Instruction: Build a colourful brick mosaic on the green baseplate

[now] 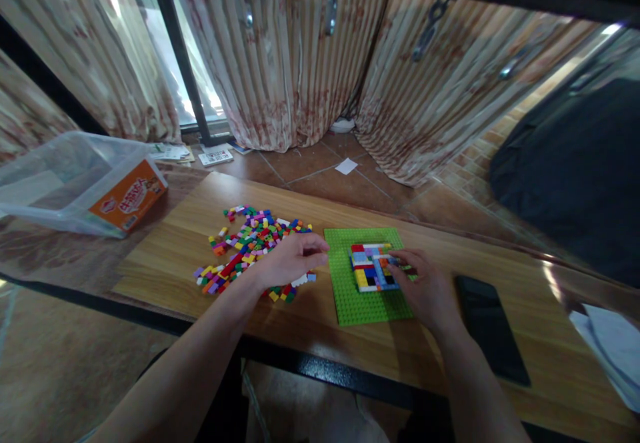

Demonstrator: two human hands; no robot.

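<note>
Green and studded, the baseplate (345, 296) lies on the wooden worktop (175, 249), with a block of multicoloured bricks (370, 273) standing on it. The right hand (425, 286) reaches over the block's right side, fingertips at its upper bricks (whether they pinch a loose piece, I cannot tell). The left hand (295, 256) hovers between the baseplate and a loose brick pile (255, 236), its fingers part-curled towards the baseplate, thumb and fingertips apart, with no piece visible between them. To the right of the right hand lies a dark phone (490, 326), and papers (613, 343) lie beyond it. Far left sits a clear plastic bin (75, 183) with an orange label (127, 199).
</note>
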